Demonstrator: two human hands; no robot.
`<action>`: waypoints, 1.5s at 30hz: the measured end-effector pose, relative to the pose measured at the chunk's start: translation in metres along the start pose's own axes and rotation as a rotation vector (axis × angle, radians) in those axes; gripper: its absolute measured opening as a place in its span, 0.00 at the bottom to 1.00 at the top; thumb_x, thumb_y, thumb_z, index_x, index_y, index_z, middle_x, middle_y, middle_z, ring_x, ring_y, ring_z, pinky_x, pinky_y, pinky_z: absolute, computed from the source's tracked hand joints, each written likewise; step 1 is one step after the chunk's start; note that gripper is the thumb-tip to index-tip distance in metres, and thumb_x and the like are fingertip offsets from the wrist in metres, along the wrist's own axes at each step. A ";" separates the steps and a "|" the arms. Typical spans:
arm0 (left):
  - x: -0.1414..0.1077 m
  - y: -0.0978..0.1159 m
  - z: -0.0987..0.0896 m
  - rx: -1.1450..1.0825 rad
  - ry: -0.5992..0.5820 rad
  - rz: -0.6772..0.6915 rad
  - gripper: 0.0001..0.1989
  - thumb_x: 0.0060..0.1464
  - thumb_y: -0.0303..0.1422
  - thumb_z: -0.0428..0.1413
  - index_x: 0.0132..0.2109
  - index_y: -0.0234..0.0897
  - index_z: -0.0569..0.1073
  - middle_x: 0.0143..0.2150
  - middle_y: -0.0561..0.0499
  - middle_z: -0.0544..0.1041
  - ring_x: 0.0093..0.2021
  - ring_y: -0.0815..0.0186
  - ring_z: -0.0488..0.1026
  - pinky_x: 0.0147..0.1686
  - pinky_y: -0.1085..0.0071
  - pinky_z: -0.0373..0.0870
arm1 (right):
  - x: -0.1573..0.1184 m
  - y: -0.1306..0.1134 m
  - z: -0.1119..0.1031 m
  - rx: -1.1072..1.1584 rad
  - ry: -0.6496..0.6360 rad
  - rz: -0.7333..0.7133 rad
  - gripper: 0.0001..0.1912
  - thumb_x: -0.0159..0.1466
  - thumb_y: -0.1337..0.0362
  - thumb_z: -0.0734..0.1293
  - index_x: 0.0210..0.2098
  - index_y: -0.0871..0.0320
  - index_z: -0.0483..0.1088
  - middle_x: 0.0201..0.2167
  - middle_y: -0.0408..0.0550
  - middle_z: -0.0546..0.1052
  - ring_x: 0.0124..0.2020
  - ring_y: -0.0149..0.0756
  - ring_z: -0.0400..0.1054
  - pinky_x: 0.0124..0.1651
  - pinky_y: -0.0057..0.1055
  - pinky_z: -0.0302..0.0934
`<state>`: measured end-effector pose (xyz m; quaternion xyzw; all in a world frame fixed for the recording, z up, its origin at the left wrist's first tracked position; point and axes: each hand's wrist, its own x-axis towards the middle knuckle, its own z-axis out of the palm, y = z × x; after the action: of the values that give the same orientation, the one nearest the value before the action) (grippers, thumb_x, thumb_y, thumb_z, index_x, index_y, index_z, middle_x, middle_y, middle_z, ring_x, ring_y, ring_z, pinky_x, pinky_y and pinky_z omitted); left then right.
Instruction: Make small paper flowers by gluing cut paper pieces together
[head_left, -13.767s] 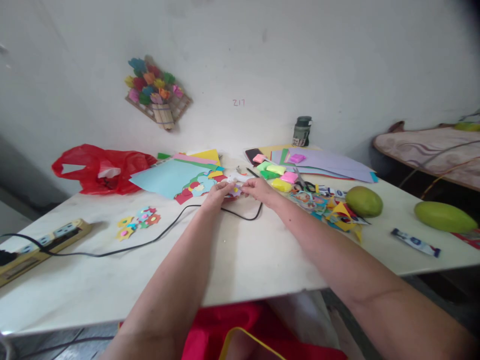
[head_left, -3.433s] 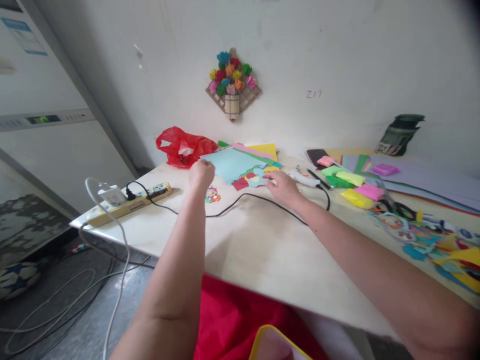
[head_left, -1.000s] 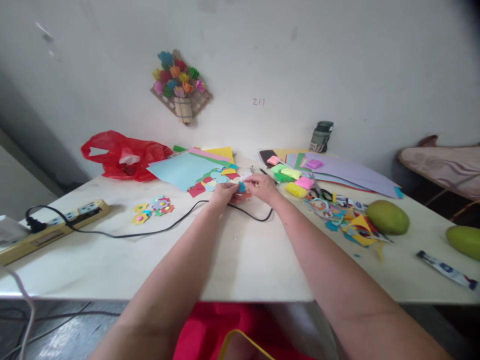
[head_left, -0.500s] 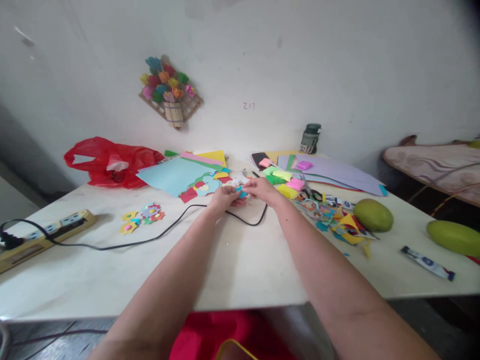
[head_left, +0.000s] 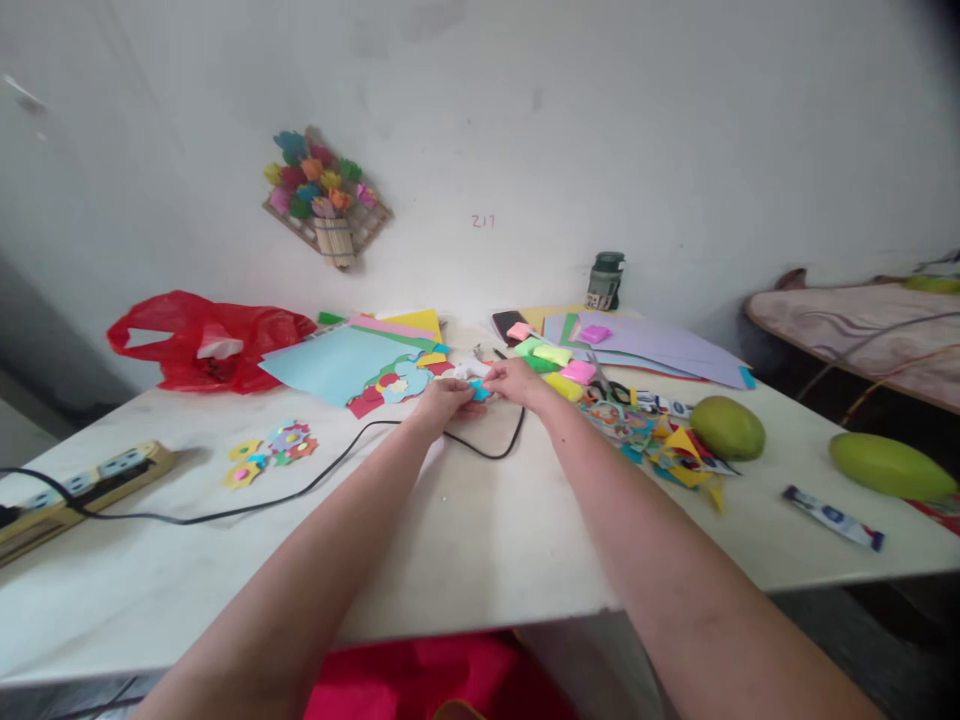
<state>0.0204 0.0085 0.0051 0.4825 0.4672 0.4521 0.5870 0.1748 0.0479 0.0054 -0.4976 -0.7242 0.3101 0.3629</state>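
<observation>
A: Pls tell me, where is the blue piece?
B: It is btwn the two hands, just above the tbl. The L hand holds it w/ fingers pinched narrow. The R hand pinches its other edge, also w/ narrow fingers.
A: And what is near the hands?
B: Behind them lies a white tool, partly hidden. On the L side are the cut paper shapes, and nearer to the person, the paper flowers.
A: What abt the R side?
B: There are clay packs, then scissors beside the paper scraps. A black cord curves on the tbl in front of the hands.
A: Is the material of the blue piece clear?
B: No, it is too small to tell.
</observation>
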 end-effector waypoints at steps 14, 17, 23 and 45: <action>0.005 -0.010 0.013 0.099 0.013 -0.012 0.05 0.46 0.22 0.58 0.32 0.28 0.70 0.23 0.47 0.76 0.24 0.68 0.74 0.26 0.75 0.71 | -0.007 0.020 -0.002 0.065 -0.011 0.112 0.03 0.50 0.73 0.67 0.22 0.61 0.70 0.17 0.42 0.70 0.17 0.25 0.62 0.24 0.24 0.60; 0.006 -0.011 0.013 0.112 0.032 0.003 0.06 0.45 0.22 0.59 0.33 0.29 0.70 0.22 0.48 0.75 0.22 0.69 0.74 0.25 0.75 0.70 | -0.007 0.025 0.000 0.094 0.008 0.083 0.03 0.50 0.73 0.67 0.22 0.61 0.70 0.17 0.42 0.71 0.18 0.26 0.63 0.24 0.25 0.61; 0.007 -0.012 0.013 0.097 0.062 0.005 0.07 0.44 0.21 0.59 0.32 0.30 0.69 0.21 0.49 0.75 0.23 0.68 0.74 0.25 0.75 0.70 | -0.005 0.030 0.002 0.039 0.030 0.060 0.02 0.51 0.72 0.67 0.23 0.60 0.71 0.18 0.43 0.72 0.18 0.26 0.63 0.24 0.25 0.61; 0.008 -0.016 0.013 0.506 0.131 0.165 0.07 0.39 0.30 0.62 0.30 0.35 0.73 0.17 0.55 0.70 0.19 0.72 0.66 0.21 0.77 0.61 | -0.034 0.009 -0.074 -0.883 0.296 0.396 0.16 0.56 0.61 0.64 0.42 0.58 0.74 0.42 0.57 0.75 0.46 0.48 0.67 0.43 0.37 0.59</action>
<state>0.0357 0.0126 -0.0107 0.6202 0.5612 0.3975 0.3774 0.2494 0.0253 0.0311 -0.7700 -0.6188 -0.0368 0.1511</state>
